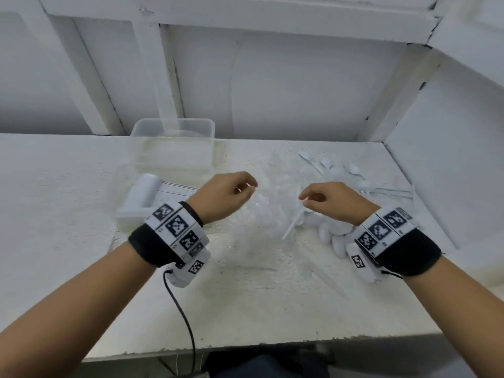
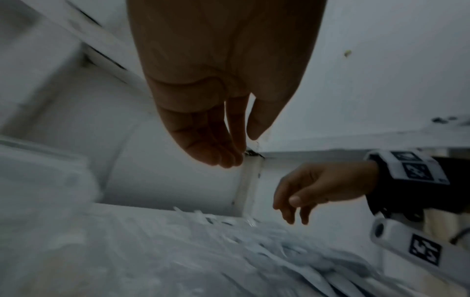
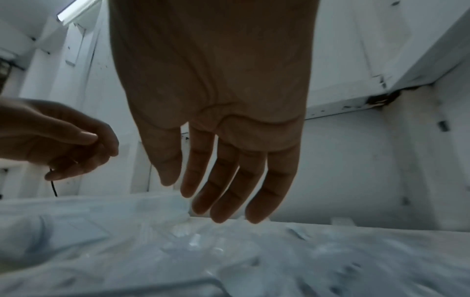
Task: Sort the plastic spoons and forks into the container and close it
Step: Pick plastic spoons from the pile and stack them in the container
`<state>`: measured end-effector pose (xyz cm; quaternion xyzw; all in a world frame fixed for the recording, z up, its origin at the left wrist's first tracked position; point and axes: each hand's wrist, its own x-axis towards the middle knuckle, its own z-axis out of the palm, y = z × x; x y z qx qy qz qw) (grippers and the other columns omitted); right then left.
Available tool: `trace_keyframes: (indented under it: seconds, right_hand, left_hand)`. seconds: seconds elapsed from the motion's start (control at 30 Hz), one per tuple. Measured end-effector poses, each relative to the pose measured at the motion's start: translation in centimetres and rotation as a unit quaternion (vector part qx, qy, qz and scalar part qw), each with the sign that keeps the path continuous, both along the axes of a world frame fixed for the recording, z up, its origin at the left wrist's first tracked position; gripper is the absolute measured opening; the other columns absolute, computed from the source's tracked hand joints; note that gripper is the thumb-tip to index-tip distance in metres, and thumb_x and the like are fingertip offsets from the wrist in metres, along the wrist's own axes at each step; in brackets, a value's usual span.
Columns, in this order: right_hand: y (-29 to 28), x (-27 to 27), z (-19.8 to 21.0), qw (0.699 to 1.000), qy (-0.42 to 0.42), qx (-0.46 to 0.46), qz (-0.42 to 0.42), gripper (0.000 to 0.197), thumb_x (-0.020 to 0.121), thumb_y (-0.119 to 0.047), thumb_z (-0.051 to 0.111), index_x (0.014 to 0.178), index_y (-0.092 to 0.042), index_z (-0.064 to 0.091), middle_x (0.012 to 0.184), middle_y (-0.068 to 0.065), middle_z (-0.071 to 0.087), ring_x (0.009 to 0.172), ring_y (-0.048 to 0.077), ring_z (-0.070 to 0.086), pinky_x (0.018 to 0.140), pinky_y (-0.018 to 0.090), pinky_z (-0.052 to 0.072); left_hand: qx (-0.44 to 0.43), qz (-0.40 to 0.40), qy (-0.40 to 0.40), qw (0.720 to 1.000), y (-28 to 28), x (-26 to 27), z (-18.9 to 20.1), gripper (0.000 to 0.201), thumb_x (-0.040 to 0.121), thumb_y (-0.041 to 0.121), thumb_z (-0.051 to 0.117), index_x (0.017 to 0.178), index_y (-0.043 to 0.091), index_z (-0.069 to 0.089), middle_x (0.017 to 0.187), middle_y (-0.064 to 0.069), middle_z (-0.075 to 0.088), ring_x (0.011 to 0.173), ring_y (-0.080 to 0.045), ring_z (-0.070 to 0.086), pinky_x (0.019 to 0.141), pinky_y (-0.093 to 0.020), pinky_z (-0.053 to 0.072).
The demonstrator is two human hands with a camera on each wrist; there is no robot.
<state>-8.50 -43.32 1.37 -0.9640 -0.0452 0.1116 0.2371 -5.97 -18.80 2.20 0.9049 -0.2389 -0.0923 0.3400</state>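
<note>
A clear plastic container stands open at the back of the white table. In front of it, by my left wrist, lies what looks like its lid. A crumpled clear bag is spread between my hands. White plastic spoons are scattered at the right, and more white utensils are piled under my right wrist. One white handle sticks out leftward. My left hand hovers over the bag, fingers loose, holding nothing I can see. My right hand hangs relaxed and empty above the bag.
A white roll-like object lies on the lid area beside a striped clear bundle. White walls close in the back and right. A black cable runs from my left wrist over the table's front edge.
</note>
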Motion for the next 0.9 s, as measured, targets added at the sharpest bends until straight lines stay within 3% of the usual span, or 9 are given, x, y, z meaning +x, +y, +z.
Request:
trace_keyframes:
  seconds: [0.13, 0.27, 0.37, 0.47, 0.57, 0.63, 0.67, 0.83, 0.9]
  right_hand:
    - [-3.4, -1.8, -1.2, 0.999, 0.012, -0.038, -0.026, 0.022, 0.090, -0.022, 0.058, 0.109, -0.016, 0.065, 0.095, 0.000, 0.064, 0.089, 0.012, 0.057, 0.080, 0.022, 0.043]
    - [-5.0, -2.8, -2.0, 0.997, 0.027, -0.077, -0.018, 0.023, 0.090, -0.023, 0.056, 0.112, -0.018, 0.063, 0.094, -0.003, 0.053, 0.088, 0.012, 0.051, 0.077, 0.022, 0.038]
    - [-5.0, -3.1, -2.5, 0.996, 0.030, -0.083, -0.002, 0.024, 0.091, -0.024, 0.055, 0.113, -0.018, 0.062, 0.094, -0.004, 0.050, 0.086, 0.009, 0.048, 0.077, 0.021, 0.036]
    - [-4.5, -3.2, -3.0, 0.998, 0.028, -0.063, -0.006, 0.024, 0.092, -0.027, 0.053, 0.113, -0.020, 0.062, 0.094, -0.004, 0.054, 0.089, 0.011, 0.052, 0.084, 0.027, 0.044]
    - [-4.0, -2.8, -3.1, 0.999, 0.029, -0.040, -0.018, 0.022, 0.093, -0.029, 0.052, 0.109, -0.020, 0.064, 0.093, -0.004, 0.059, 0.090, 0.013, 0.057, 0.085, 0.031, 0.047]
    - [-3.5, -2.5, -2.9, 0.999, 0.024, -0.013, -0.037, 0.020, 0.092, -0.029, 0.053, 0.105, -0.020, 0.065, 0.090, -0.003, 0.062, 0.087, 0.014, 0.059, 0.083, 0.033, 0.049]
    - [-3.2, -2.2, -2.8, 0.999, 0.021, 0.001, -0.048, 0.018, 0.092, -0.028, 0.053, 0.102, -0.021, 0.065, 0.087, -0.004, 0.062, 0.085, 0.014, 0.060, 0.082, 0.034, 0.050]
    - [-2.2, 0.0, -1.5, 0.998, -0.012, -0.019, -0.052, 0.018, 0.093, -0.024, 0.051, 0.100, -0.017, 0.065, 0.086, -0.003, 0.060, 0.087, 0.018, 0.061, 0.079, 0.033, 0.049]
    - [-1.8, 1.4, -1.3, 0.999, -0.003, -0.054, -0.008, 0.021, 0.094, -0.021, 0.049, 0.107, -0.016, 0.065, 0.098, 0.000, 0.063, 0.094, 0.018, 0.060, 0.079, 0.027, 0.045]
  left_hand:
    - [0.068, -0.091, 0.004, 0.994, -4.9, -0.5, -1.2, 0.027, 0.097, 0.026, 0.046, 0.117, 0.015, 0.059, 0.105, -0.001, 0.063, 0.087, -0.010, 0.054, 0.076, -0.017, 0.036]
    - [0.161, -0.149, 0.002, 0.976, -8.9, -0.3, -2.8, 0.029, 0.095, 0.029, 0.048, 0.118, 0.016, 0.060, 0.115, -0.007, 0.055, 0.099, -0.017, 0.054, 0.080, -0.019, 0.035]
    - [0.268, -0.138, -0.010, 0.953, -10.4, 0.0, -4.0, 0.040, 0.094, 0.038, 0.049, 0.123, 0.011, 0.051, 0.121, -0.011, 0.050, 0.110, -0.027, 0.050, 0.089, -0.033, 0.043]
    - [0.337, -0.120, 0.007, 0.934, -10.9, 0.2, -4.1, 0.039, 0.095, 0.036, 0.049, 0.118, 0.005, 0.051, 0.113, -0.012, 0.055, 0.103, -0.028, 0.054, 0.081, -0.034, 0.045]
    - [0.339, -0.114, 0.049, 0.932, -10.9, 0.5, -3.9, 0.020, 0.094, 0.021, 0.049, 0.093, 0.003, 0.057, 0.086, -0.007, 0.054, 0.076, -0.021, 0.051, 0.064, -0.027, 0.040]
    - [0.319, -0.094, 0.086, 0.939, -10.6, 0.7, -3.7, 0.023, 0.091, 0.017, 0.051, 0.070, 0.007, 0.048, 0.069, -0.004, 0.047, 0.060, -0.016, 0.043, 0.053, -0.023, 0.033]
    - [0.304, -0.083, 0.105, 0.943, -10.3, 0.7, -3.5, 0.024, 0.089, 0.017, 0.052, 0.068, 0.007, 0.045, 0.066, -0.004, 0.045, 0.057, -0.015, 0.040, 0.051, -0.021, 0.031]
    - [0.208, -0.026, 0.188, 0.960, -7.2, 0.6, -2.3, 0.004, 0.091, 0.012, 0.046, 0.087, 0.013, 0.045, 0.084, -0.006, 0.062, 0.060, -0.013, 0.049, 0.050, -0.019, 0.038]
    - [0.198, -0.020, 0.195, 0.960, -5.7, 0.4, -1.7, 0.019, 0.091, 0.009, 0.047, 0.108, 0.017, 0.049, 0.099, -0.004, 0.064, 0.071, -0.012, 0.049, 0.054, -0.019, 0.037]
